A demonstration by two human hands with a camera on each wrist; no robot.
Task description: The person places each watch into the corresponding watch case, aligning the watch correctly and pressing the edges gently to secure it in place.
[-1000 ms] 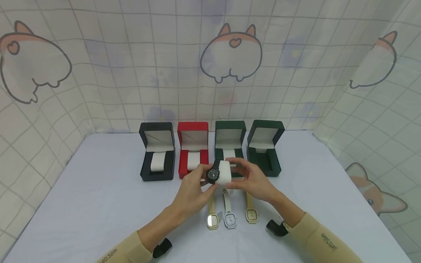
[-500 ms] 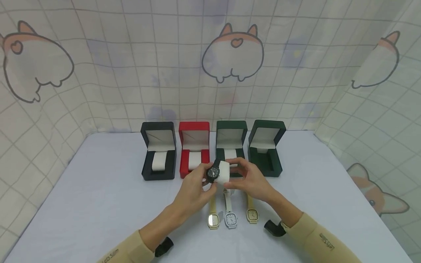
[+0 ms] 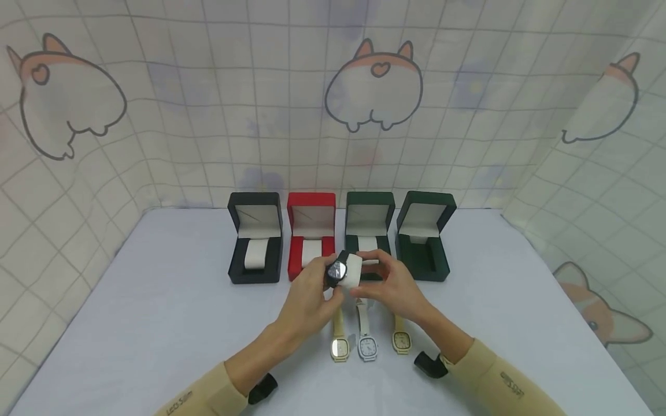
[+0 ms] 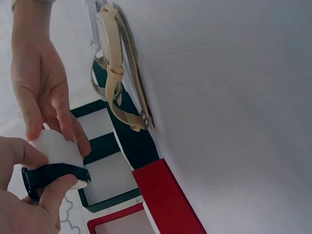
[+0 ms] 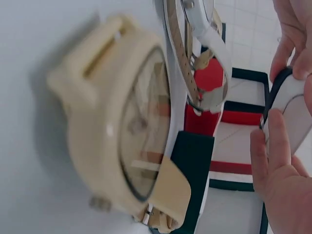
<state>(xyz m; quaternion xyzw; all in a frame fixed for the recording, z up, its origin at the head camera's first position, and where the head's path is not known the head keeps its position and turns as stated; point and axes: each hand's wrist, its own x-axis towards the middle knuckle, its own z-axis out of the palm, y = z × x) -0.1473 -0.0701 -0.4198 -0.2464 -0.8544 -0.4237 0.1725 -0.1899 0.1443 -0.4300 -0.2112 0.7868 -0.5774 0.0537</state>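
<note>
The left hand grips a black watch at the left end of a white cushion, which the right hand pinches from the right, above the desk, with four open boxes far and three pale watches near

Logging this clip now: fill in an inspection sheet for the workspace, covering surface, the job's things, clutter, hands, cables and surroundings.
Surface: white tabletop.
Job's things: black watch against a held white cushion; left cream watch, white watch and right cream watch lie nearer the person. Black box, red box and left green box stand open with white pads; right green box is open, no pad inside.
Clutter: nothing seen.
Hands: left hand grips the black watch; right hand holds the cushion.
Cables: nothing seen.
Surroundings: grid-patterned backdrop with cartoon animals.
</note>
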